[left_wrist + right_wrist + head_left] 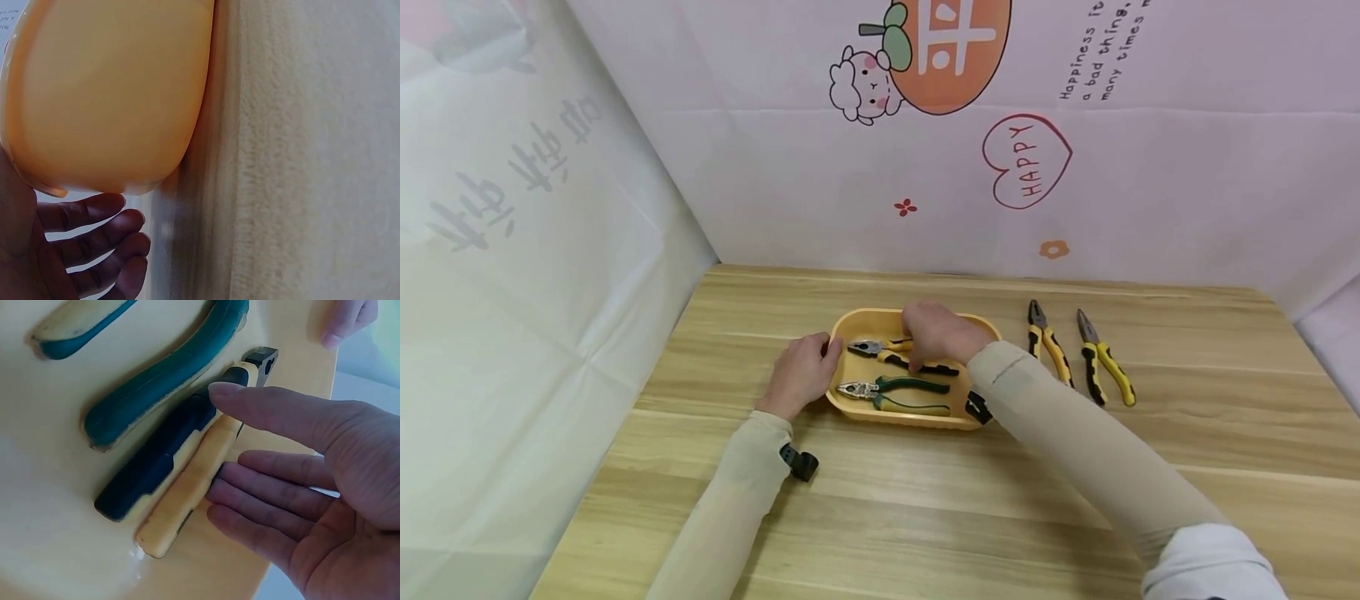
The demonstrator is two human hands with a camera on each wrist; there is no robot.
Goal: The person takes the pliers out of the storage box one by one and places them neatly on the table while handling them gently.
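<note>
A shallow yellow-orange plastic tray [895,417] lies on the table. My left hand [801,372] holds its left end, thumb over the rim and fingers against the outer wall [106,112]. Inside, combination pliers with black and yellow handles [187,478] lie along the far side, jaws to the left. My right hand [942,333] reaches over them; its thumb touches the handles near the pivot, and its nearly straight fingers [269,487] lie beside the yellow handle. Nearer the front wall rest pliers with green and tan handles [891,394], jaws also to the left.
Right of the tray, black-and-yellow combination pliers [1051,342] and needle-nose pliers [1101,358] lie on the wooden table [910,508], tips pointing away. A printed white cloth [820,192] hangs behind the table, and another sheet [535,333] hangs at the left.
</note>
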